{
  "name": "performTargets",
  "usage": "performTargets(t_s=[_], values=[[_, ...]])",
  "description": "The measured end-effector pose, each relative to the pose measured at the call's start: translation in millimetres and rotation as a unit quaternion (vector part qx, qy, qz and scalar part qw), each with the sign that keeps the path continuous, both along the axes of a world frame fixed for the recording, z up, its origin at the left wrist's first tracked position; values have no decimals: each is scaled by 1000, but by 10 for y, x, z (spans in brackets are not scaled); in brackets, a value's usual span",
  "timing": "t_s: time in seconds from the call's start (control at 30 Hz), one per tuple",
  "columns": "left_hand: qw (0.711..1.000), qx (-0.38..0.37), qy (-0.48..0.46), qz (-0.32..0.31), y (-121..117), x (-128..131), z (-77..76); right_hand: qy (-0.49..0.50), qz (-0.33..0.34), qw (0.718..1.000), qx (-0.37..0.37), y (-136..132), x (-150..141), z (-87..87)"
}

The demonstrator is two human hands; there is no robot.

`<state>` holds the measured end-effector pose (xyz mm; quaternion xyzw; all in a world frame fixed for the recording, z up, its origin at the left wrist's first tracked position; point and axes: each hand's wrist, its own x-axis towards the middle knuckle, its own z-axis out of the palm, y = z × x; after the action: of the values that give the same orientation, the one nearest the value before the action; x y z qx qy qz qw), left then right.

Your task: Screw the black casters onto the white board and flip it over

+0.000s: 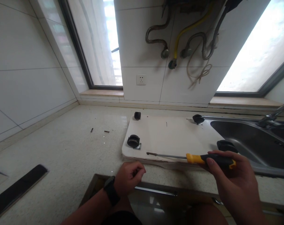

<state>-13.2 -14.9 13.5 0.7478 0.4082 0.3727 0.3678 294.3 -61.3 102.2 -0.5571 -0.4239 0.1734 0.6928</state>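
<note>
Right hand [235,179] is grasping the yellow-and-black-handled screwdriver [194,158], lower right of frame; its steel shaft [171,156] is pointing left along the near edge of the white rectangular board [167,134]. Board's lying centre-right, black casters [133,141] facing up. Left hand [130,176], lower centre: fingers curling in, can't tell if gripping anything.

- Board [170,137] lay on counter [62,150]; casters [133,141] sat on it at 10, 2, 4 and 8 o'clock.
- From board: sink [245,142] lay at 3 o'clock, two screws [106,131] on counter at 9, wall socket [141,80] at 11.
- Screwdriver [195,158] was in right hand [237,179], shaft over board's near edge.
- Left hand [129,178] was at 7, right at 4.
</note>
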Motion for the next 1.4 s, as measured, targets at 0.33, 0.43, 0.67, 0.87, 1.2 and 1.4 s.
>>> performTargets(t_s=[0.33,0.43,0.67,0.87,1.2,1.4], values=[[998,63,-7,-3,-53,34,-35,-36,-15,999,2,-11,5,83],[999,37,11,5,-66,59,19,-39,-4,999,5,-12,-2,102],[995,-7,95,26,-95,136,188,-64,2,998,3,9,-25,147],[990,37,135,32,-83,128,211,-120,14,992,25,51,-45,295],[979,110,164,45,-73,119,210,-235,139,957,92,296,-269,847],[968,198,131,75,-87,28,143,-370,183,909,47,434,-497,1218]])
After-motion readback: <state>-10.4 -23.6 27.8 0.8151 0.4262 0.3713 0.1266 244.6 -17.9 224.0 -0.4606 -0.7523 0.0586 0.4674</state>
